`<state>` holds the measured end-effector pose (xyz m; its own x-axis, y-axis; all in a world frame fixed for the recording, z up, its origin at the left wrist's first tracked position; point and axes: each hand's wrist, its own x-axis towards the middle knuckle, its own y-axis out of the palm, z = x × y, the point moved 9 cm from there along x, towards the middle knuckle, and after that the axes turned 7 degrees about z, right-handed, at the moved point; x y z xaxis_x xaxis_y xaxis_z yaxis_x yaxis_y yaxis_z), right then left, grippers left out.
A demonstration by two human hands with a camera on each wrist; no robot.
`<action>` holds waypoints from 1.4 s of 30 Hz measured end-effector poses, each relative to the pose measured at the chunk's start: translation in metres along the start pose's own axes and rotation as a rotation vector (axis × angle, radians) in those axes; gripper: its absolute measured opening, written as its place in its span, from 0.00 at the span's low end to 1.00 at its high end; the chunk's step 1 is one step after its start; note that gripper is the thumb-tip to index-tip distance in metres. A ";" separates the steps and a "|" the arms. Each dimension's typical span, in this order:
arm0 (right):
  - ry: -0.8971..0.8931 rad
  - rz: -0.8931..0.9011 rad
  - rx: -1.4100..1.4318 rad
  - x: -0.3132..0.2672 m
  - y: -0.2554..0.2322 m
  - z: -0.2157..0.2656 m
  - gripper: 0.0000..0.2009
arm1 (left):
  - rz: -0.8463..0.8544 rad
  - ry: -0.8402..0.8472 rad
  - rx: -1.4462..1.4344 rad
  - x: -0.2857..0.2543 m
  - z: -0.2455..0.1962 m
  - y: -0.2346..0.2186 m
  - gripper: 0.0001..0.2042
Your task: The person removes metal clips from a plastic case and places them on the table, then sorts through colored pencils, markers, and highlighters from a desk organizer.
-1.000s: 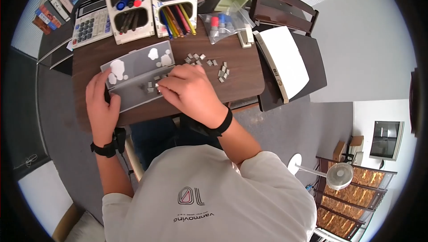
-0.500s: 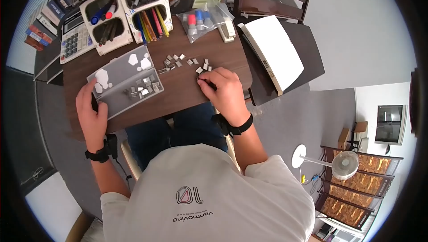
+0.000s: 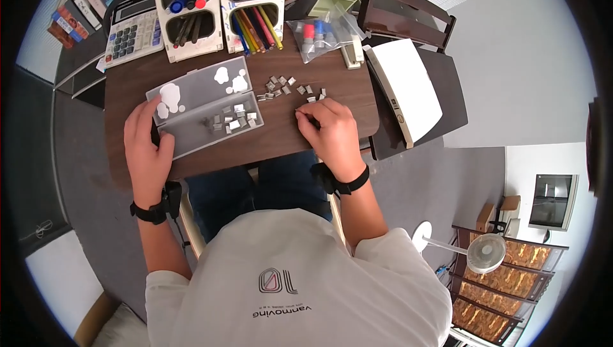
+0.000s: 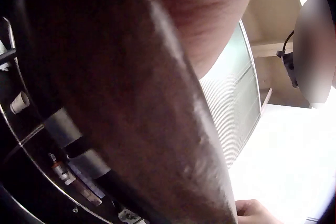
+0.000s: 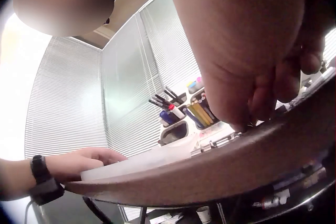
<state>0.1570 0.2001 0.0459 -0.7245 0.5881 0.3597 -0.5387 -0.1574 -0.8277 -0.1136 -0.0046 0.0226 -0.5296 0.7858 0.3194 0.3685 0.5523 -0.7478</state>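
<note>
A grey hinged plastic case lies open on the table, white cloud shapes on its raised lid. Several small silvery metal pieces are heaped in the right part of its tray. My left hand holds the case's left end, fingers along the lid and thumb at the front corner. To the right of the case, my right hand pinches with thumb and index finger close to the tabletop, a small metal piece mostly hidden at the fingertips. More loose metal pieces lie behind and beside this hand.
At the back of the brown table stand a white pen organizer, a calculator, a plastic bag of bottles and a stapler. A white box-shaped device sits on a dark surface to the right.
My right hand left the case's tray, reached right to the loose pieces, and has since drawn slightly left of them. My left hand has stayed on the case. The head view shifted and returned.
</note>
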 end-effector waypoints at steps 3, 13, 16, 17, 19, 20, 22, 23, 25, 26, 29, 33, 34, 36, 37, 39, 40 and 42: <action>-0.059 -0.008 0.103 0.015 0.002 0.028 0.05 | -0.010 0.007 -0.018 0.000 -0.001 -0.001 0.30; -0.365 0.153 0.186 0.031 0.053 0.108 0.06 | 0.003 0.033 -0.018 -0.001 0.000 -0.001 0.30; -0.326 0.108 0.207 0.024 0.032 0.085 0.04 | 0.017 -0.021 -0.041 0.000 0.001 0.000 0.30; -0.245 0.094 0.198 0.021 0.025 0.066 0.04 | 0.020 -0.013 -0.045 0.001 0.000 0.001 0.30; -0.101 0.044 0.138 0.013 0.009 0.030 0.04 | -0.016 0.025 -0.013 0.001 0.000 -0.001 0.29; -0.038 0.011 0.088 0.010 0.001 0.014 0.04 | -0.008 0.031 -0.021 0.001 0.000 0.001 0.29; 0.046 0.005 0.069 0.000 -0.003 -0.008 0.05 | -0.003 0.017 -0.019 0.001 0.000 0.001 0.30; 0.056 0.009 0.085 -0.003 -0.002 -0.014 0.05 | 0.027 0.008 -0.015 0.001 0.001 0.003 0.31; 0.053 -0.001 0.118 -0.007 0.001 -0.019 0.05 | 0.028 0.011 -0.003 0.001 0.002 0.004 0.30; 0.055 -0.006 0.121 -0.007 0.003 -0.019 0.05 | 0.026 0.004 0.007 0.002 0.003 0.004 0.30; 0.012 -0.046 0.137 -0.007 0.004 -0.015 0.05 | 0.025 0.013 0.007 0.001 0.000 0.003 0.30; 0.021 0.009 0.231 0.004 0.012 -0.003 0.05 | -0.005 0.022 0.023 0.002 -0.002 0.001 0.30; 0.036 0.042 0.301 0.007 0.016 0.003 0.05 | -0.005 0.024 0.020 0.002 -0.001 0.002 0.30; -0.058 0.009 0.307 0.019 0.020 0.027 0.05 | -0.004 0.022 0.019 0.002 -0.001 0.002 0.30; -0.149 -0.025 0.308 0.024 0.022 0.043 0.05 | -0.005 0.022 0.011 0.001 -0.002 0.001 0.30; -0.198 -0.023 0.272 0.035 0.033 0.064 0.05 | -0.013 0.029 0.008 0.002 -0.003 0.000 0.30; -0.243 -0.020 0.234 0.041 0.039 0.076 0.05 | -0.017 0.031 0.007 0.002 -0.002 0.000 0.30; -0.265 -0.008 0.193 0.049 0.049 0.089 0.04 | -0.023 0.034 0.008 0.002 -0.002 0.000 0.30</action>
<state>0.0569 0.1510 0.0616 -0.7928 0.3670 0.4867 -0.5982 -0.3155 -0.7366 -0.1132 -0.0031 0.0245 -0.5118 0.7819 0.3559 0.3501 0.5682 -0.7447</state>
